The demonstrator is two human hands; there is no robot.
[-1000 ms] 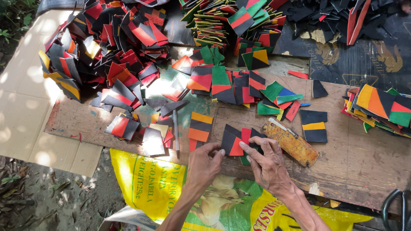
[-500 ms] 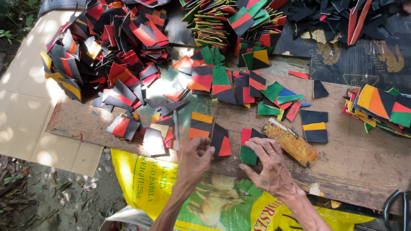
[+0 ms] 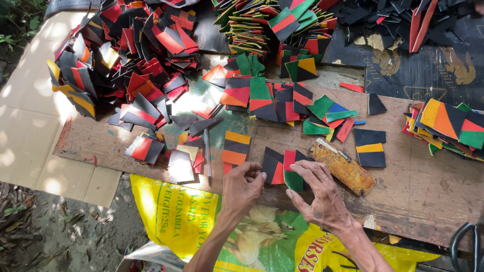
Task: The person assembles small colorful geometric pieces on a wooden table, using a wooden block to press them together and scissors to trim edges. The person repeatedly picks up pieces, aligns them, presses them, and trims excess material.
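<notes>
My left hand (image 3: 243, 187) pinches the lower edge of a black-and-red flat piece (image 3: 274, 166) lying on the wooden board (image 3: 403, 196). My right hand (image 3: 317, 194) rests fingers on a red-and-green piece (image 3: 291, 171) right beside it, pressing it to the board. The two pieces touch side by side. An orange-and-black striped piece (image 3: 236, 147) lies just left of my left hand. A worn yellow utility knife (image 3: 343, 166) sits right of my right hand.
Heaps of black, red, green and yellow cut pieces (image 3: 126, 60) cover the far side, with a stack (image 3: 448, 126) at the right edge. A black-and-yellow piece (image 3: 370, 147) lies near the knife. A yellow printed sack (image 3: 186, 216) hangs below the board. A thin metal rod (image 3: 206, 153) lies left.
My left hand has shifted from the black-and-red piece's left side to its lower edge, curling its fingers. My right hand has slid up onto the red-and-green piece.
</notes>
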